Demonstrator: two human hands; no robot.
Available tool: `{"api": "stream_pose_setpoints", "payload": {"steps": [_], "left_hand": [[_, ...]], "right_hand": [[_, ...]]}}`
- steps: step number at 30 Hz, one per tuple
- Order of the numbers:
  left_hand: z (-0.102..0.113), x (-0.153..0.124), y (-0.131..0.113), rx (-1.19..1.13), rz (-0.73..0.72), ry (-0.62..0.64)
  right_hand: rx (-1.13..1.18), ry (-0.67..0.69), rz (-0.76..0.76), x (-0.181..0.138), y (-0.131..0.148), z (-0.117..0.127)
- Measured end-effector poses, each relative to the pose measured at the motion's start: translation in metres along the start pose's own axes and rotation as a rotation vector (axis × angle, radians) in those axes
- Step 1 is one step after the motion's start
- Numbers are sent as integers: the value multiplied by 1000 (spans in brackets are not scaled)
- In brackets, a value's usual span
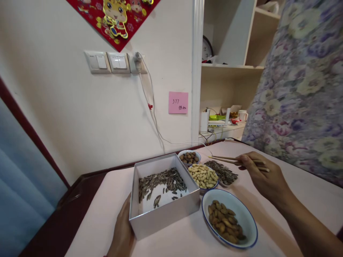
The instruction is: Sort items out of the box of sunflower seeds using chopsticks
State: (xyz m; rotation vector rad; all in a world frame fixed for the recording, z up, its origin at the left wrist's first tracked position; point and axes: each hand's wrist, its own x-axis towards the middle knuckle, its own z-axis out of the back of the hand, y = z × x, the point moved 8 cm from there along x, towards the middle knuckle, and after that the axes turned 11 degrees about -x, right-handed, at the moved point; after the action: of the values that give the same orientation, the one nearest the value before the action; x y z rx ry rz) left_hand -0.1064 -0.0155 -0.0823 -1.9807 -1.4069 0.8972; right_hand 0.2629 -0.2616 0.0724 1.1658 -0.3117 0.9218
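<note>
My left hand [122, 230] is wrapped on the near left corner of a white square box [164, 212] that holds sunflower seeds [160, 182] spread along its far side. Over the table at the right, my right hand [261, 175] is closed on a pair of wooden chopsticks [227, 159]. Their tips point left, above a plate of sunflower seeds [222, 171]. A plate of peanuts [203, 175] sits between the box and that plate.
A small bowl of hazelnuts [189, 157] stands behind the box. A blue-rimmed plate of almonds [242, 214] lies at the front right. A person in a floral garment [302, 89] stands at the right. A wall with a cable and shelves is behind the pink table [187, 242].
</note>
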Motion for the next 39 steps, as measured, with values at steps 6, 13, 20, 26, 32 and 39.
{"api": "stream_pose_setpoints", "payload": {"steps": [6, 13, 20, 26, 32, 39], "left_hand": [[-3, -1, 1, -7, -4, 33], [-8, -4, -4, 1, -49, 75], [-4, -1, -1, -18, -53, 97], [-3, -2, -2, -9, -48, 49], [-2, -2, -2, 2, -60, 55], [-1, -1, 0, 7, -49, 64]], "right_hand": [[169, 20, 11, 4, 32, -11], [165, 366, 193, -5, 98, -84], [92, 553, 269, -11, 105, -153], [77, 583, 251, -6, 92, -176], [72, 579, 241, -7, 89, -183], [72, 548, 246, -9, 90, -169]]}}
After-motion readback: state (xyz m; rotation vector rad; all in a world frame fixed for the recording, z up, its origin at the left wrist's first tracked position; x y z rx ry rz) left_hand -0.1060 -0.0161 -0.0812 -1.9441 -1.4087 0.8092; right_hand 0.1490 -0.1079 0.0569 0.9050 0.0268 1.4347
